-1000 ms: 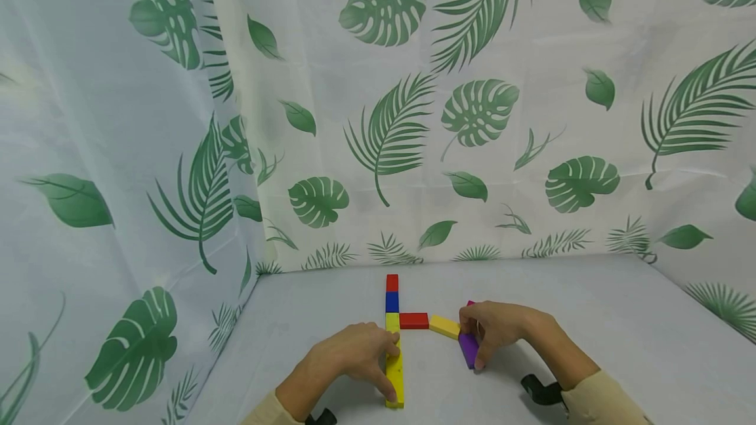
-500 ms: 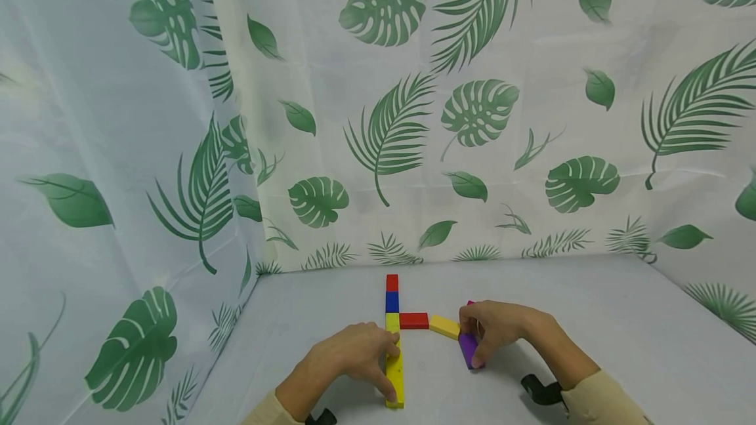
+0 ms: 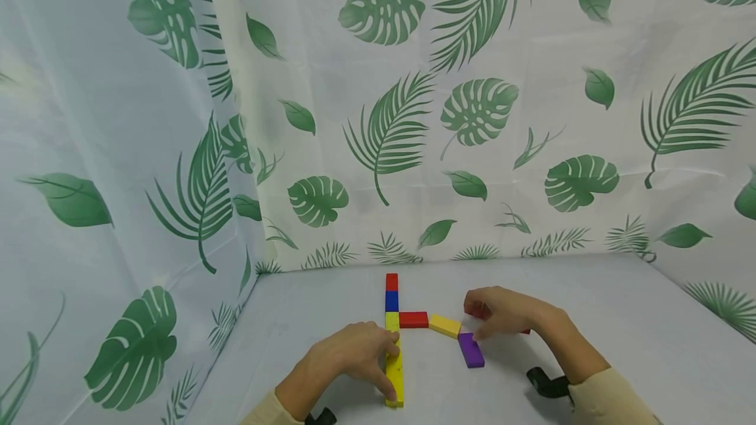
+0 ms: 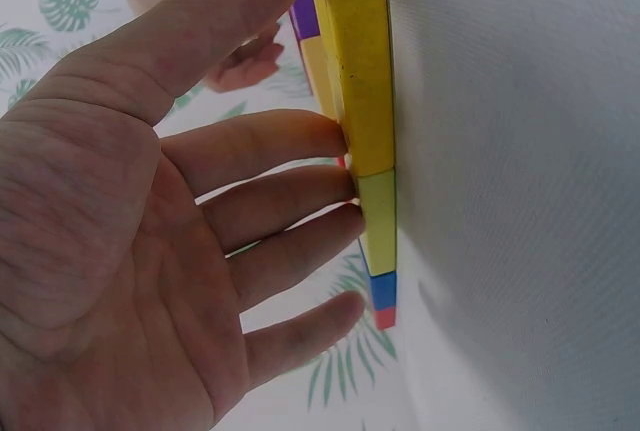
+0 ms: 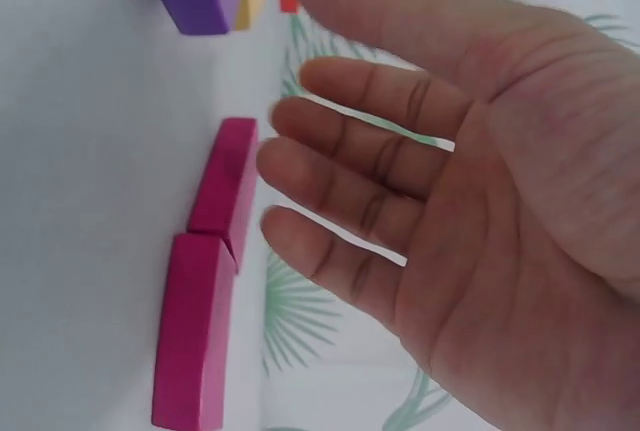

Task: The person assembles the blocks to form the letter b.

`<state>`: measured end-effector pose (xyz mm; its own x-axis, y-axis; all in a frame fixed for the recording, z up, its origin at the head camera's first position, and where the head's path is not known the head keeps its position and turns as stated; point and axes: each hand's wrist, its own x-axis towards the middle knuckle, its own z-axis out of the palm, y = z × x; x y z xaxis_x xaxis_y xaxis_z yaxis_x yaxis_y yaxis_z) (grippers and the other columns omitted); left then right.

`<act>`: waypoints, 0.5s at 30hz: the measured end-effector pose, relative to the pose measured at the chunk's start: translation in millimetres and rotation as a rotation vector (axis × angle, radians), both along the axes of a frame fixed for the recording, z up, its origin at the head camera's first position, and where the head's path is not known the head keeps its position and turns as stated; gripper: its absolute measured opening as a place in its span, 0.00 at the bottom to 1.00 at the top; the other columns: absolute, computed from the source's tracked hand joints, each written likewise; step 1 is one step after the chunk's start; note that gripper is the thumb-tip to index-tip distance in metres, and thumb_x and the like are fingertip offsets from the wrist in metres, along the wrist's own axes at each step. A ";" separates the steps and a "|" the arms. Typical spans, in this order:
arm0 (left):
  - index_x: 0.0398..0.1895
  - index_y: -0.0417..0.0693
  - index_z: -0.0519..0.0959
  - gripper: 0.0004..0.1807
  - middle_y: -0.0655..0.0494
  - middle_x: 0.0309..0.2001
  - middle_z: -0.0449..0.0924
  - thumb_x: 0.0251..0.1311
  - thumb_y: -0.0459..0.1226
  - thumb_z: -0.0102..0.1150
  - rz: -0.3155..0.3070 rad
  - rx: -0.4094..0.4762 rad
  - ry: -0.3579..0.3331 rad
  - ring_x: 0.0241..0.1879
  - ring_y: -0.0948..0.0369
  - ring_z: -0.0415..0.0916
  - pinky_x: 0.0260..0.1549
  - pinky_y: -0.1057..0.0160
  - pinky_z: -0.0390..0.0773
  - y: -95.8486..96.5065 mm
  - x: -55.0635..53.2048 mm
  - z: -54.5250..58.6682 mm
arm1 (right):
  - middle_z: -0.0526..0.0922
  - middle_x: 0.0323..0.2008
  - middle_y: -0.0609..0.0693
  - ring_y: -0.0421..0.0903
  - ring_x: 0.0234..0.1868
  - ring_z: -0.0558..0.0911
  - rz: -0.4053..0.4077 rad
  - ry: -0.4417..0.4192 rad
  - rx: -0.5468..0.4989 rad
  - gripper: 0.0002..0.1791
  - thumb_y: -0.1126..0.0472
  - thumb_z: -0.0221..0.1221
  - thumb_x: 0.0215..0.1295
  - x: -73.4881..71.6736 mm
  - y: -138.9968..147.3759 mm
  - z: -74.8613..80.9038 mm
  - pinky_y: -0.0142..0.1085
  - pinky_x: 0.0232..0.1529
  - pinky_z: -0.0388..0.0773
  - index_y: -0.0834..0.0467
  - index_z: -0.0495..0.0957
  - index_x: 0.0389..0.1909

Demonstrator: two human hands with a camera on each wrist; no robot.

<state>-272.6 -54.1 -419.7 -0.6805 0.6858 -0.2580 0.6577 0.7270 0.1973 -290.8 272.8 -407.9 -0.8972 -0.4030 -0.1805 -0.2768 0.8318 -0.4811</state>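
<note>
My left hand [image 3: 357, 349] rests its thumb and fingertips along a long yellow block [image 3: 394, 378]. Beyond that block a pale yellow block [image 4: 378, 221], a blue block [image 3: 392, 301] and a small red block [image 3: 392, 282] continue the straight row. A flat red block [image 3: 413, 319] branches off to the right, followed by a slanted light-orange block [image 3: 445, 326] and a purple block [image 3: 471, 351]. Just above and right of the purple block hovers my right hand [image 3: 506, 311], fingers loose with nothing held. Two magenta blocks [image 5: 192, 336] lie beneath it, mostly hidden in the head view.
The blocks lie on a white tabletop [image 3: 331, 294]. A white curtain with green leaves [image 3: 531, 84] surrounds the table at the back and sides. Black wrist devices [image 3: 546, 382] show near both sleeves.
My right hand has let go of the purple block and moved slightly up and right, leaving that block in view. The left hand has stayed in place.
</note>
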 end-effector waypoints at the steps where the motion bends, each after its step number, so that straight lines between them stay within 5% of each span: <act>1: 0.58 0.69 0.86 0.34 0.67 0.70 0.76 0.46 0.63 0.79 0.000 0.000 -0.001 0.60 0.65 0.78 0.60 0.56 0.81 -0.1 -0.1 0.0 | 0.82 0.43 0.47 0.47 0.47 0.77 -0.005 0.021 0.004 0.23 0.56 0.78 0.55 -0.2 1.4 1.5 0.48 0.49 0.81 0.50 0.81 0.50; 15: 0.59 0.68 0.86 0.34 0.66 0.70 0.77 0.46 0.63 0.79 -0.007 0.005 -0.008 0.59 0.65 0.78 0.60 0.57 0.81 -0.4 -0.1 0.6 | 0.84 0.46 0.50 0.50 0.49 0.80 0.020 0.075 -0.041 0.24 0.60 0.76 0.57 -1.8 18.1 7.5 0.49 0.50 0.83 0.57 0.81 0.54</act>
